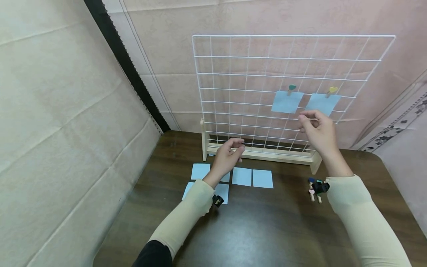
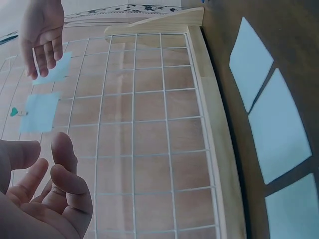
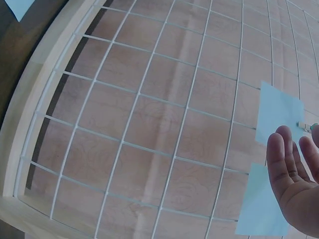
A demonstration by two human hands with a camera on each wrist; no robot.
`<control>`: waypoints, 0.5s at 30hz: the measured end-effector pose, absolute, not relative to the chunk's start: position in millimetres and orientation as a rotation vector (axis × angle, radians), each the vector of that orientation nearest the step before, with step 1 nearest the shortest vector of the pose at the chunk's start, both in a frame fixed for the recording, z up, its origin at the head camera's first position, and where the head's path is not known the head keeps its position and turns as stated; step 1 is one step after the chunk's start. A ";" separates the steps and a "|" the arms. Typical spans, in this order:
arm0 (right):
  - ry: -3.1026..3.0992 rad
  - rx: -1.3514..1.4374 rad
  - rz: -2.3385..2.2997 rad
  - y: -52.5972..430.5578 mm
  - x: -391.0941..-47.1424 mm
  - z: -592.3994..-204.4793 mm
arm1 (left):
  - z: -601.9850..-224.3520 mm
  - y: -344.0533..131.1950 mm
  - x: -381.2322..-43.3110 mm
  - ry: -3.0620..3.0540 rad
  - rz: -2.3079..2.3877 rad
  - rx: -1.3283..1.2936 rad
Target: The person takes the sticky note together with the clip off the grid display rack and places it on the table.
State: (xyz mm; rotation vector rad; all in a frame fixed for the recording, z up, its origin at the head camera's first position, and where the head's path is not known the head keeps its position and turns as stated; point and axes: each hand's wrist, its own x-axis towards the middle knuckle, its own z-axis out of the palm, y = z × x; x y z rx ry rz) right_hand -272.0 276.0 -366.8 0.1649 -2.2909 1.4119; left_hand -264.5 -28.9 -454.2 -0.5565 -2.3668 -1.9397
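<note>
Two blue paper squares hang on a white wire grid [image 1: 293,36]. The left square [image 1: 287,103] is held by a clothespin with a green heart [image 1: 292,87]. A clothespin with a yellow heart [image 1: 333,89] holds the right square [image 1: 321,102]. My right hand [image 1: 321,135] is in front of that right square, fingers loosely bent, holding nothing I can see; in the right wrist view its fingers [image 3: 280,159] overlap the paper. Lower down, before the grid's base, my left hand [image 1: 226,158] hovers with loosely bent fingers [image 2: 70,181] and an empty grasp.
Several more blue squares [image 1: 262,179] lie in rows on the dark wooden table [image 1: 253,230], some partly behind my left forearm. A small pile of clothespins [image 1: 312,194] is beside my right sleeve. The grid stands in a pale wooden base [image 1: 260,154].
</note>
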 end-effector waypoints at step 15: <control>-2.218 0.172 1.427 274.8 -280.9 -349.4 | -424.5 -3.9 -281.4 -2.336 -1.902 -0.634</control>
